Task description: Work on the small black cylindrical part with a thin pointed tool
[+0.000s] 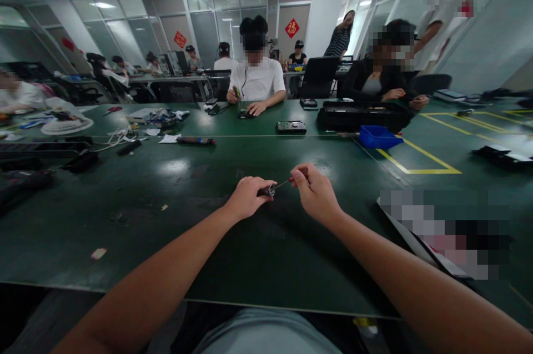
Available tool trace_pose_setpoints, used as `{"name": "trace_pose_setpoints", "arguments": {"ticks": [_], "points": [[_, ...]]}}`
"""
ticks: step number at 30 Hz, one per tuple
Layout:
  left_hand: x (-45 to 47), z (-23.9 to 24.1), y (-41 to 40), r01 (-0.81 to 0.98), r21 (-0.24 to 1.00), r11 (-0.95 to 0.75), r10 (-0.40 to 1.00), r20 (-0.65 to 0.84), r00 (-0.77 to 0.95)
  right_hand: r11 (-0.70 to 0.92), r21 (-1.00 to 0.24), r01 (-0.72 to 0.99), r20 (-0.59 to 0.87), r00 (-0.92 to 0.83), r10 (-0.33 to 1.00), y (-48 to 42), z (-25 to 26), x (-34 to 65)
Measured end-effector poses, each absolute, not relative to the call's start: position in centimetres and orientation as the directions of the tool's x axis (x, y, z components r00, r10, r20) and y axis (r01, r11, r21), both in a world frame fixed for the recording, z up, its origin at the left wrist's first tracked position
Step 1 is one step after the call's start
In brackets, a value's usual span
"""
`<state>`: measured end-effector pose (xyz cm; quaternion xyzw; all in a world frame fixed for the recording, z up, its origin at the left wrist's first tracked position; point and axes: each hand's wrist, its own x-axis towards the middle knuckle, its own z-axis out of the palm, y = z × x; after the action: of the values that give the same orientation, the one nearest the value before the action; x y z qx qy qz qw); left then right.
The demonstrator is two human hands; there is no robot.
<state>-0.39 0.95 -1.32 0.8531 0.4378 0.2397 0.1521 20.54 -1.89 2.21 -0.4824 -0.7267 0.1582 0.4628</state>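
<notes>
My left hand (251, 196) is closed around a small dark cylindrical part (270, 191), its round end turned toward my right hand. Much of that part is hidden by the fingers, so its exact kind cannot be made out. In my right hand (313, 190) I grip a screwdriver (290, 180) by its reddish handle, and its thin shaft points left at the round end. Whether the tip touches the part is too small to tell. Both hands are just above the green tabletop (266, 243), near its middle.
Across the table a person (256, 74) works on a small device. Between us lie a hard drive (291, 127), a long black housing (364, 115) and a blue bin (380, 136). Left are a pen-like tool (195, 141) and a white fan grille (66, 125); right, a flat panel (412, 237).
</notes>
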Motion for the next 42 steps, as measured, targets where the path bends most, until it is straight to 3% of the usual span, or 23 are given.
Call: {"name": "trace_pose_setpoints", "arguments": {"ticks": [11, 18, 24, 27, 30, 38, 42], "points": [[-0.4, -1.2, 1.0, 0.671, 0.493, -0.553, 0.831, 0.263, 0.491, 0.471, -0.588, 0.658, 0.521, -0.138, 0.842, -1.7, 2.6, 20.7], [0.0, -0.4, 0.4, 0.632, 0.63, -0.451, 0.891, 0.271, 0.365, 0.445, -0.61, 0.656, 0.516, -0.097, 0.851, -1.4, 2.3, 20.8], [0.2, 0.0, 0.3, 0.437, 0.839, -0.325, 0.94, 0.234, 0.249, 0.448, -0.626, 0.638, 0.522, -0.083, 0.849, -1.6, 2.4, 20.9], [0.5, 0.4, 0.2, 0.229, 0.957, -0.179, 0.962, 0.121, 0.245, 0.449, -0.636, 0.628, 0.521, -0.08, 0.85, -1.6, 2.5, 21.0], [0.8, 1.1, -0.2, 0.112, 0.991, -0.069, 0.957, 0.034, 0.288, 0.45, -0.638, 0.625, 0.523, -0.077, 0.849, -1.6, 2.5, 21.0], [1.2, 2.6, -0.7, 0.312, 0.95, -0.029, 0.896, -0.114, 0.428, 0.47, -0.633, 0.615, 0.55, -0.071, 0.832, -1.7, 2.7, 21.2], [1.7, 3.0, -0.4, 0.542, 0.823, -0.168, 0.876, -0.128, 0.465, 0.459, -0.635, 0.622, 0.543, -0.063, 0.838, -1.6, 2.7, 21.2]]}}
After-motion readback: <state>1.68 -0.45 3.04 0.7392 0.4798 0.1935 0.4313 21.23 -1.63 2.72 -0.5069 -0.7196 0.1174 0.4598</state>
